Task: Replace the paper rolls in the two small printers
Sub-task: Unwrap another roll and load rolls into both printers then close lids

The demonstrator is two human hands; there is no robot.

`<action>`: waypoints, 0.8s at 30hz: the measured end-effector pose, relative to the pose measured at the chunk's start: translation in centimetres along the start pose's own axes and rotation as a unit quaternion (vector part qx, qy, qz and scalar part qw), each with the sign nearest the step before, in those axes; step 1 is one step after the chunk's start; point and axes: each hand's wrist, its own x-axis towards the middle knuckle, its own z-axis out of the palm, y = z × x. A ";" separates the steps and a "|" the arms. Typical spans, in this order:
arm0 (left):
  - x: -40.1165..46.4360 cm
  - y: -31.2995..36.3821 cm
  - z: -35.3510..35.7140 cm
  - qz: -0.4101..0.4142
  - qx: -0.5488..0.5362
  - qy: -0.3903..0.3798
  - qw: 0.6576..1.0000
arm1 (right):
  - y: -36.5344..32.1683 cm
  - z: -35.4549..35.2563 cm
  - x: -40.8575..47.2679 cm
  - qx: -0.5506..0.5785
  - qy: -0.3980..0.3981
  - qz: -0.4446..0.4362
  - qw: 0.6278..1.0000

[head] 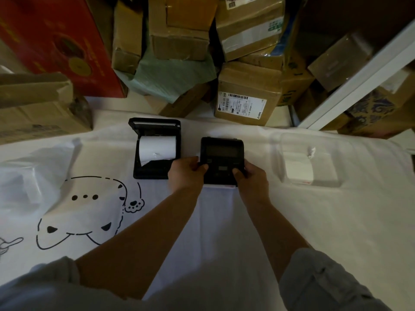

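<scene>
My left hand (187, 170) and right hand (251, 173) grip the closed printer (221, 158), fingers curled around its sides. At ten o'clock, the open printer (155, 149) holds a white paper roll (157, 147); at three o'clock, a clear tray (307, 160) holds another roll (298, 169).

Both small printers look like matt black plastic: the closed printer (221, 161) has a faintly glossy dark window on its top, and the open printer (155, 149) holds a roll of smooth white paper (157, 146) with a torn edge. They sit on a white cloth (314, 221), soft and creased, printed with a black cartoon (matt ink). The clear tray (307, 162) looks like thin glossy plastic. Behind, the brown boxes (247, 95) are rough matt cardboard, some with shiny tape.
</scene>
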 end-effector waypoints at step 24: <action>0.4 0.8 0.3 -0.022 -0.060 -0.012 0.998 | -2.5 -0.2 1.3 0.228 -0.001 0.185 0.956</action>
